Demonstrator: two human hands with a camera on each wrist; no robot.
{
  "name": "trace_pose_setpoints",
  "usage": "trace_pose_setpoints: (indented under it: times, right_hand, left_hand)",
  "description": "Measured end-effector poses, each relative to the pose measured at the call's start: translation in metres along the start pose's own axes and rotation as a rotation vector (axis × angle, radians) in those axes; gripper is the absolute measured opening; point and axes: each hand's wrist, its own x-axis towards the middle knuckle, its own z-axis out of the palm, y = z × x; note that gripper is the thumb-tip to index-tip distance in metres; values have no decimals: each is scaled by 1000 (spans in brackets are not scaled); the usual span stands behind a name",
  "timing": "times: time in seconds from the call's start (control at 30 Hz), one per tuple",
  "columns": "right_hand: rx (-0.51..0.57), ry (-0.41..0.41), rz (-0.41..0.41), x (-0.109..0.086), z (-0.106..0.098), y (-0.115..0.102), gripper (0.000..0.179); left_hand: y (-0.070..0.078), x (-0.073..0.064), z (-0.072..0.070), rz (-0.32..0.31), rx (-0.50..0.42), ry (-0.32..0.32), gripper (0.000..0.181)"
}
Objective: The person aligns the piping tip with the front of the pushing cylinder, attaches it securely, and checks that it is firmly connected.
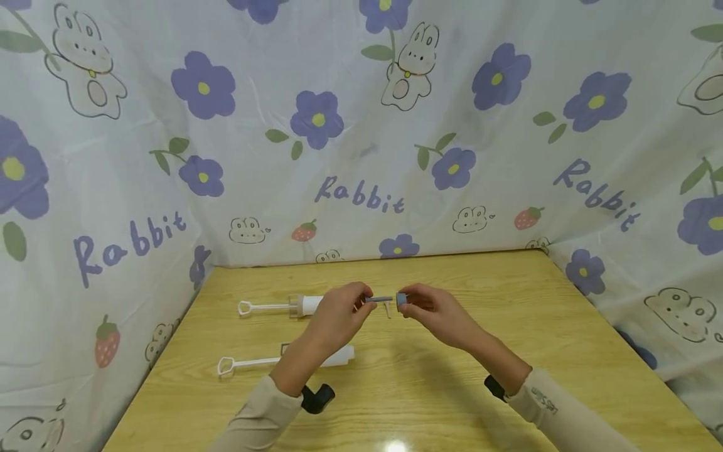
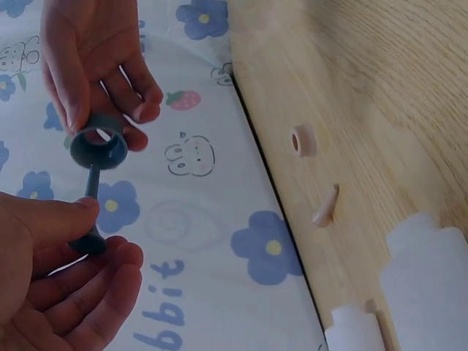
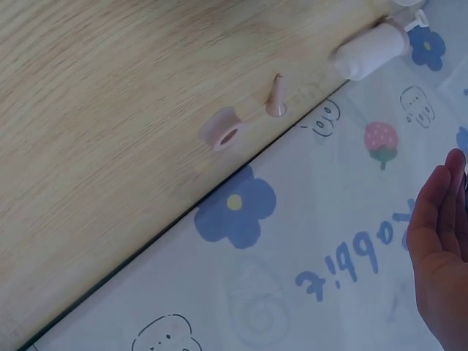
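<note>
My left hand (image 1: pixel 336 314) pinches a thin blue-grey piping nozzle (image 2: pixel 93 183) by its wider base between thumb and fingers. Opposite it, my right hand (image 1: pixel 440 314) holds a blue-grey screw ring (image 2: pixel 99 156) by its rim. In the left wrist view the nozzle's narrow tip points at the ring's lower edge. The head view shows a small gap between nozzle and ring, both held above the table. Beyond them, a pale pink nozzle (image 2: pixel 326 206) and a pale pink ring (image 2: pixel 306 140) stand on the wood.
Two white syringe-like barrels with plungers lie on the left of the table (image 1: pixel 452 389): a rear one (image 1: pixel 312 305) and a nearer one (image 1: pixel 339 356), partly behind my left arm. A rabbit-and-flower cloth (image 1: pixel 361 157) hangs along the back and sides.
</note>
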Motion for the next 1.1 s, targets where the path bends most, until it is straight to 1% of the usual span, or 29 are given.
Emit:
trace_pose_setpoints:
  times: [0.1, 0.23, 0.37, 0.5, 0.6, 0.7, 0.9, 1.0, 1.07, 1.1]
  right_hand:
    - [7, -5, -4, 3, 3, -1, 37]
    - [12, -15, -12, 5, 7, -3, 38]
    - [7, -18, -19, 6, 10, -4, 37]
    - [4, -9, -27, 7, 12, -1, 37]
    - [10, -7, -25, 7, 13, 1, 37]
    - [24, -6, -16, 7, 14, 1, 37]
    - [24, -3, -25, 7, 14, -1, 38]
    - [9, 10, -29, 7, 14, -3, 38]
    - [2, 18, -34, 6, 14, -4, 38]
    - [-2, 21, -36, 6, 14, -4, 37]
  left_hand:
    - [3, 1, 3, 29, -3, -5, 14]
    - [6, 3, 8, 37, -18, -22, 15]
    - [6, 4, 13, 29, -80, -35, 16]
    - [5, 5, 17, 10, -170, -21, 16]
    - [3, 4, 20, -40, -263, 4, 8]
    - [1, 4, 21, -96, -365, 23, 11]
    - [1, 6, 21, -207, -554, 23, 10]
    - [3, 6, 20, -253, -621, 22, 11]
    - [3, 7, 19, -274, -642, 18, 11]
    - [4, 7, 18, -273, -640, 16, 11]
